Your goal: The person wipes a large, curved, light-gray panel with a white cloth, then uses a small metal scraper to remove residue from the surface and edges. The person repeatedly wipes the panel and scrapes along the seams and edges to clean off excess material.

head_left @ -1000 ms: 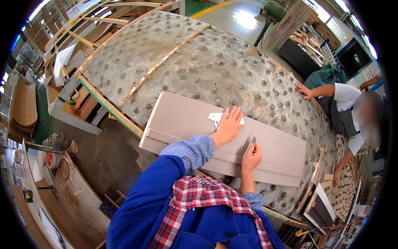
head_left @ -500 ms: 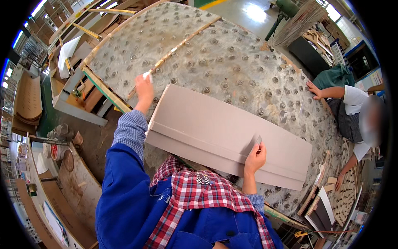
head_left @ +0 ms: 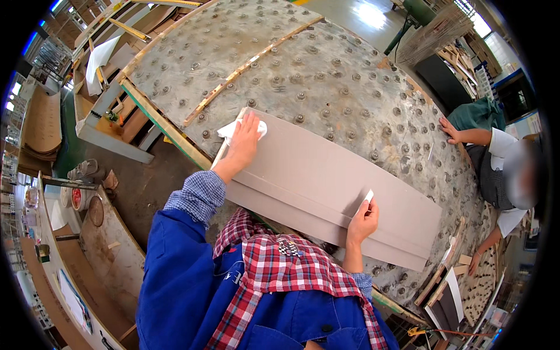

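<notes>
A long pinkish-grey panel [head_left: 332, 169] with a ridge along its near side lies across the near part of a metal table [head_left: 280, 81] studded with ball rollers. My left hand [head_left: 240, 143] presses a white cloth [head_left: 256, 128] onto the panel's far left corner, fingers stretched over it. My right hand [head_left: 363, 220] is closed in a pinch over the panel's right half. From its fingers sticks a small flat whitish piece [head_left: 366, 198], whose exact kind I cannot make out.
A wooden strip [head_left: 251, 64] runs across the table. At the right, a co-worker's hand [head_left: 450, 130] rests on the table edge. A wooden bin [head_left: 116, 134] with offcuts stands at the left, a cart with buckets [head_left: 81, 199] nearer. Loose strips [head_left: 449, 256] lie at the right.
My left hand has moved right and nearer with the white cloth, from the wooden strip onto the panel. My right hand's piece has turned and shows paler. The view has shifted slightly.
</notes>
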`<state>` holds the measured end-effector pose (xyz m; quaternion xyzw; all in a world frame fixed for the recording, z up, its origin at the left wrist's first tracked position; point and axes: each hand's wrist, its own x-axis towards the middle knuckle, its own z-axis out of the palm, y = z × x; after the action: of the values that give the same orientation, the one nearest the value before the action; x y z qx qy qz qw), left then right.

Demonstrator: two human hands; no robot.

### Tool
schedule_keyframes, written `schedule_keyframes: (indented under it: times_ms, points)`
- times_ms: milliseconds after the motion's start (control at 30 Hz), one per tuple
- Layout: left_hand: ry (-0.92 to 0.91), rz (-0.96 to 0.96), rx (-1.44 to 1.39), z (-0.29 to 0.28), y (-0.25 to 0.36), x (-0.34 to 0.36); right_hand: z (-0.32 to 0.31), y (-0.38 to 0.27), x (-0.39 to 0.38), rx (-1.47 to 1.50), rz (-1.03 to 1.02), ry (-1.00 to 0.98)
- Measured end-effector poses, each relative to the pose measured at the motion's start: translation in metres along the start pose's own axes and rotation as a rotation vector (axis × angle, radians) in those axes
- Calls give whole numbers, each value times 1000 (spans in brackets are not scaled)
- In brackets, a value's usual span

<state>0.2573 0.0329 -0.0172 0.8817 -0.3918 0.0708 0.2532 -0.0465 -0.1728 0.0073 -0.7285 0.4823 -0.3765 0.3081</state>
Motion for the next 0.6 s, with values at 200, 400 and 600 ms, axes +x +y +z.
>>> schedule_keyframes:
  times_ms: [200, 400, 600]
  points:
    - [-251, 333, -233, 13, 93, -36, 0, -7, 0, -32, -44, -2]
    - [-106, -27, -34, -11, -17, 17, -3, -9, -4, -44, -84, -13]
    - [-161, 50, -166, -18, 18, 4, -2, -9, -3, -57, -111, -17]
